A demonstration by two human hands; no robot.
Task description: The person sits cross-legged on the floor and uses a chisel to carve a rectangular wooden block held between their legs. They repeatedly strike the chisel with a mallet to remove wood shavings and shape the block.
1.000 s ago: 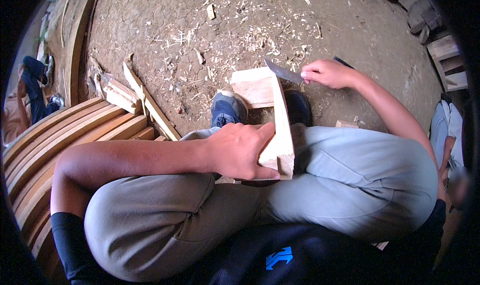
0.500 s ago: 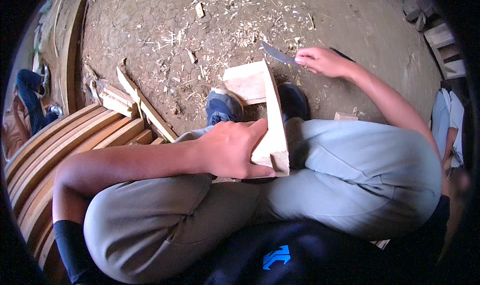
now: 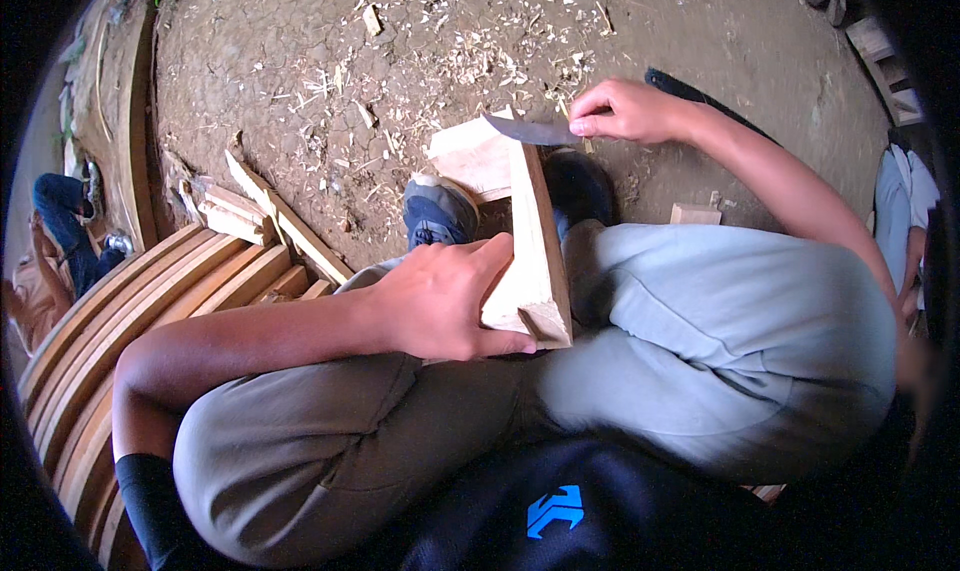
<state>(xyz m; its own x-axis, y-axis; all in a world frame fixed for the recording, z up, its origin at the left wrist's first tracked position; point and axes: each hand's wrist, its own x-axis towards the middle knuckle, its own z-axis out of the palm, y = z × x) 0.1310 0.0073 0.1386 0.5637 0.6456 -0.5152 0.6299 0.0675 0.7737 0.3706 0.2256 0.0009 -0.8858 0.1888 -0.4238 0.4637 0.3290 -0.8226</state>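
My left hand (image 3: 445, 296) is clamped on the near end of a pale squared piece of wood (image 3: 536, 231) between my knees, thumb at its near edge. Its far end rests by a wooden block (image 3: 475, 158) on the ground; I cannot tell whether the two are joined. In my right hand (image 3: 622, 111) is a knife (image 3: 530, 131), fingers pinched at the base of its grey blade. The blade lies across the wood's far end, its tip pointing left. A dark strip (image 3: 700, 96) shows behind my right wrist; it may be the knife's handle.
Curved wooden pieces (image 3: 130, 316) are stacked at my left, beside short offcuts (image 3: 235, 216) and a long stick (image 3: 285, 221). Shavings (image 3: 480, 46) litter the dirt floor ahead. A small block (image 3: 695, 214) lies beyond my right knee. Other people (image 3: 65, 221) sit at both edges.
My right hand has brought the knife left and slightly nearer, from beyond the wood to across its far end. The wood and my left hand appear slightly further left.
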